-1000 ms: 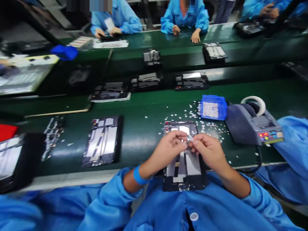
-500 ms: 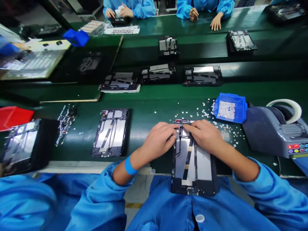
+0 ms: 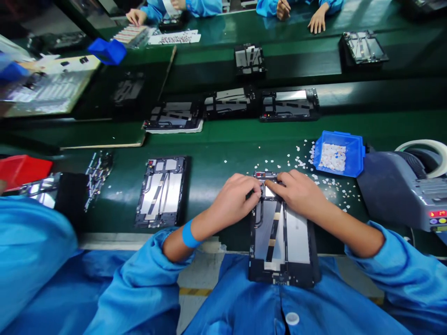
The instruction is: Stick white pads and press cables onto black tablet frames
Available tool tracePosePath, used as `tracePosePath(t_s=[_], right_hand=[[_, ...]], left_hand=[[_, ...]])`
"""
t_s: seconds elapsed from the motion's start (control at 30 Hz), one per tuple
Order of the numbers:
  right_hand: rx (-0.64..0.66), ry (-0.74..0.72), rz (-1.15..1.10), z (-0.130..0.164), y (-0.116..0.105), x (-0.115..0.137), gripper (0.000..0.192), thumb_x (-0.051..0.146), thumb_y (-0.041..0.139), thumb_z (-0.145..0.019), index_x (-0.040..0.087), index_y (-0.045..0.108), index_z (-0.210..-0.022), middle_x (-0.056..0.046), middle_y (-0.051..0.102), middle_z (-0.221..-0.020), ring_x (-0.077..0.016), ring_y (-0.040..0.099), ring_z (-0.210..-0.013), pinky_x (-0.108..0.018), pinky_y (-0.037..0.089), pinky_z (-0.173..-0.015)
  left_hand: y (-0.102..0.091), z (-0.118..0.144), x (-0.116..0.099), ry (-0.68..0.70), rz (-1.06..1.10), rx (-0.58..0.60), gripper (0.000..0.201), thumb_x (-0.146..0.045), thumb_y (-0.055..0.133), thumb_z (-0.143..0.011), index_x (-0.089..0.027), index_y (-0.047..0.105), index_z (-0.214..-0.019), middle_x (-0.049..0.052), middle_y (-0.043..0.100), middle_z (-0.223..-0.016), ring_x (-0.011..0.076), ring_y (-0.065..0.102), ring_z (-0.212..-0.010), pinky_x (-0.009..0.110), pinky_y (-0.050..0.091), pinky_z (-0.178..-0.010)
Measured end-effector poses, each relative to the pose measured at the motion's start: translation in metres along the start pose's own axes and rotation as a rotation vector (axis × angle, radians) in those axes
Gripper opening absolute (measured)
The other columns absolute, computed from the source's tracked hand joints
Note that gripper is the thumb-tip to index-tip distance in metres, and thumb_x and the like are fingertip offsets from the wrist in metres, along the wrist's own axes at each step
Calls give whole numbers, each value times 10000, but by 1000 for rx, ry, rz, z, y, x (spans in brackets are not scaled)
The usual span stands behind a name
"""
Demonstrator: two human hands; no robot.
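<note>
While touching the far end of a flat black-and-silver rectangular device (image 3: pixel 283 238) below, has the left hand (image 3: pixel 235 200) curled and the right hand (image 3: pixel 303 193) pointing with index outstretched; cannot tell whether gripping anything. Has a similar device (image 3: pixel 161 190) left of the left hand on the green table (image 3: pixel 207 184); beyond the right hand, small white flakes (image 3: pixel 314 177) and an open blue plastic bin (image 3: pixel 354 152).

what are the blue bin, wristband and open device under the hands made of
Blue bin: probably moulded plastic, slightly shiny; it's thin-walled and evenly coloured.
Wristband: matte, even blue; perhaps rubber or fabric.
Device: silver panels, metal or foil by their sheen; dull black frame, perhaps plastic.
</note>
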State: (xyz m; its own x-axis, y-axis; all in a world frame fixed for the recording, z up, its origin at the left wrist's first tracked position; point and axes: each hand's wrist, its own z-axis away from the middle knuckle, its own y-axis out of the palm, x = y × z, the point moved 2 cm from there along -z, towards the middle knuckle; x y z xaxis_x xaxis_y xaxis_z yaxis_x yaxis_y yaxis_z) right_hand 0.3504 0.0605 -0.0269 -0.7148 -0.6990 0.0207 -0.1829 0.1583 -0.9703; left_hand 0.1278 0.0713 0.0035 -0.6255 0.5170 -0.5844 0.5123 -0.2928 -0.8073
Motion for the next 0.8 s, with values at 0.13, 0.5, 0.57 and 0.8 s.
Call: tracePosePath(t_s=[0.13, 0.5, 0.57, 0.8], right_hand=[[6, 23, -53, 1, 3, -4, 378, 173, 533, -1024, 247, 693, -1359, -113, 656, -1064, -238, 454, -876, -355, 323, -701], [-38, 55, -62, 0, 6, -2, 377, 168, 479, -1049, 259, 706, -1335, -106, 645, -1026, -232, 423, -861, -359, 289, -702], [-49, 55, -63, 0, 6, -1, 368, 162, 481, -1048, 249, 714, -1319, -107, 645, -1015, -234, 422, -861, -361, 293, -705], [-59, 55, -68, -1, 6, 0, 351, 159, 494, -1042, 236, 720, -1299, -104, 639, -993, -234, 423, -851, -362, 313, -710]], left_hand=[[2, -17, 10, -167, 169, 26, 104, -194, 615, -915, -224, 694, -855, 26, 686, -905, 211, 641, -924, 349, 495, -859], [12, -33, 18, -257, 151, 59, 135, -231, 622, -927, -198, 695, -818, 29, 628, -821, 208, 596, -844, 326, 436, -743], [15, -33, 19, -266, 155, 39, 131, -222, 626, -921, -197, 686, -807, 24, 611, -802, 204, 585, -831, 323, 425, -733], [23, -28, 19, -270, 159, -22, 93, -191, 621, -910, -199, 684, -843, 13, 589, -816, 189, 574, -821, 314, 426, -736]])
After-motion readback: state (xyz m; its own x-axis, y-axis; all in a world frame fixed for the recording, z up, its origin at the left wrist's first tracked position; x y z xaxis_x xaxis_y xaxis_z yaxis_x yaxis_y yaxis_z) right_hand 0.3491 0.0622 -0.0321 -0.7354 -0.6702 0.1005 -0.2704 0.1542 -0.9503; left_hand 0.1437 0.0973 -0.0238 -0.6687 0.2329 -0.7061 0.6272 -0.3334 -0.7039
